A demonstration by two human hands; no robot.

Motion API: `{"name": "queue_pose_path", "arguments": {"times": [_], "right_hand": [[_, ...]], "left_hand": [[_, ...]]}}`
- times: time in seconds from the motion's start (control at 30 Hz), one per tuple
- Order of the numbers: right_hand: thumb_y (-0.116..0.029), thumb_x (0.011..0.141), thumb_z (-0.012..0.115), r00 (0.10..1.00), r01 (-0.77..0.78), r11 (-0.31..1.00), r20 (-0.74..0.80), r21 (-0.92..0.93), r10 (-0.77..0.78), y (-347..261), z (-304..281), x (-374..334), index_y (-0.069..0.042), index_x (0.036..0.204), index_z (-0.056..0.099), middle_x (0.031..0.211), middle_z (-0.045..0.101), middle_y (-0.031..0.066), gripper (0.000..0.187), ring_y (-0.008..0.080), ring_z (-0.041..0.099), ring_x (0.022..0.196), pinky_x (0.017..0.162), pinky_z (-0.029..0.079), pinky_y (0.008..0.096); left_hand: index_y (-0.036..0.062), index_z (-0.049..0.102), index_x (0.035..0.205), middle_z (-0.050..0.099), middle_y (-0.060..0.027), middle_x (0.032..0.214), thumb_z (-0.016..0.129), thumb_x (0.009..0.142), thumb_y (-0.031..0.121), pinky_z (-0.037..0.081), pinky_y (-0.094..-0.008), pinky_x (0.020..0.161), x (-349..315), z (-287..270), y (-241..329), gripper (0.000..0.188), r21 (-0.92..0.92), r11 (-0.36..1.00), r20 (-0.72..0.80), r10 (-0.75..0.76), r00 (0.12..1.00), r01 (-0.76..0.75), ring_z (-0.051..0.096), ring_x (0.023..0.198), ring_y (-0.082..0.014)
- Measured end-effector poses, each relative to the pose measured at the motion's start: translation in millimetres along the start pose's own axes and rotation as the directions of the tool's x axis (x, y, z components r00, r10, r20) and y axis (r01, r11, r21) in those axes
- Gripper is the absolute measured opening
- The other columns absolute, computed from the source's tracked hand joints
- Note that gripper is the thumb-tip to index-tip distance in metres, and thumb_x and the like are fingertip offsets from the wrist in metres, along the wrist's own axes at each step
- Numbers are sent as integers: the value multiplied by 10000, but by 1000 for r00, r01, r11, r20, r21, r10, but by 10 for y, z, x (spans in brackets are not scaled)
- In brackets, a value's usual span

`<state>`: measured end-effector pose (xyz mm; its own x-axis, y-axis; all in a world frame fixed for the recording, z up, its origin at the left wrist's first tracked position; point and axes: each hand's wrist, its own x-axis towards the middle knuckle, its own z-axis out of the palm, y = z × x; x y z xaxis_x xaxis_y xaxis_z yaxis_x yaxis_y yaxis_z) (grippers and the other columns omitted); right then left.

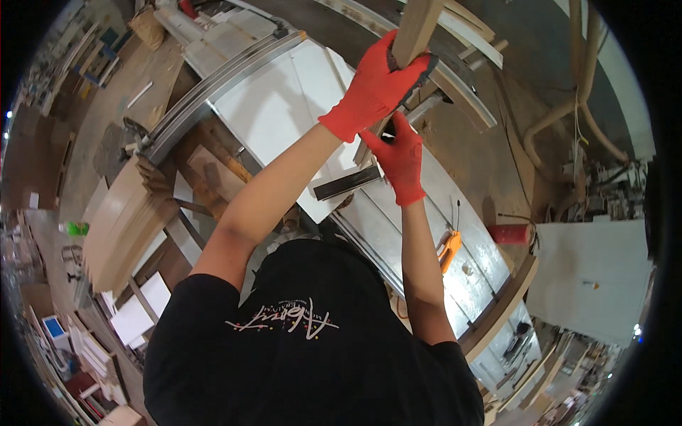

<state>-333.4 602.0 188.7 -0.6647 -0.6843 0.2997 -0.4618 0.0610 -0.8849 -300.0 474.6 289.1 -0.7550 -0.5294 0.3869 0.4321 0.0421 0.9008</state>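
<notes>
My left hand (371,89) wears a red glove with a dark palm and is closed around a wooden board (419,28) that rises toward the top edge. Below it my right hand (401,162), also in a red glove, has thumb and fingers spread in a V beside the board's lower part. Whether its fingertips touch the wood is hard to see. A black bar (347,183) lies across the work surface just left of my right hand. Both hands are above a metal machine table (419,220) and a white panel (266,106).
An orange-handled tool (450,250) lies on the metal table right of my right forearm. Curved wooden pieces (117,227) are stacked at the left. A long curved wooden strip (504,305) lies at the right, near a red cylinder (510,234). A hose (561,113) hangs at upper right.
</notes>
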Motion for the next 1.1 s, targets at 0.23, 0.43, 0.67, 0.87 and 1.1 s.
{"name": "queue_pose_path", "arguments": {"times": [0.23, 0.43, 0.67, 0.87, 1.1], "right_hand": [[-191, 869, 839, 998, 55, 998, 18, -27, -54, 402, 499, 261, 25, 1094, 625, 935, 726, 86, 378, 161, 630, 795, 780, 531, 313], [-169, 859, 842, 1000, 23, 998, 1, 60, -23, 617, 627, 205, 17, 1129, 633, 915, 724, 63, 389, 150, 619, 791, 769, 526, 301], [-286, 840, 859, 967, -159, 977, 177, -142, 183, 839, 626, 217, 20, 1095, 662, 838, 710, 47, 445, 115, 592, 711, 693, 507, 305], [-286, 846, 845, 989, -94, 995, 111, -32, 97, 1069, 648, 192, 28, 1074, 653, 773, 655, 38, 434, 129, 519, 644, 629, 467, 310], [-212, 844, 847, 983, 185, 982, -4, -23, -186, 1064, 660, 115, 2, 1211, 602, 965, 660, 97, 490, 200, 620, 826, 762, 513, 332]], "left_hand": [[71, 619, 1310, 724, 1, 1126, 716, 968, 200, 519, -282, 872, -29, -473, -391, 378, 57, 998, -8, 18, 1000, -17, 643, 994, -93], [80, 598, 1336, 697, 0, 1183, 725, 955, 166, 499, -286, 950, -90, -559, -605, 411, 33, 997, 55, -71, 996, 69, 621, 1072, -99], [75, 597, 1314, 698, 3, 1168, 717, 960, 149, 498, -288, 954, -85, -581, -611, 381, 27, 990, 52, -137, 989, 135, 624, 1069, -105], [61, 590, 1323, 701, 3, 1173, 716, 961, 141, 505, -289, 964, -59, -523, -628, 391, -16, 993, 83, -111, 990, 113, 633, 1073, -112], [42, 608, 1272, 682, -21, 1106, 714, 974, 148, 527, -304, 918, -50, -481, -507, 334, -63, 992, 11, -110, 994, 110, 638, 1004, -125]]}}
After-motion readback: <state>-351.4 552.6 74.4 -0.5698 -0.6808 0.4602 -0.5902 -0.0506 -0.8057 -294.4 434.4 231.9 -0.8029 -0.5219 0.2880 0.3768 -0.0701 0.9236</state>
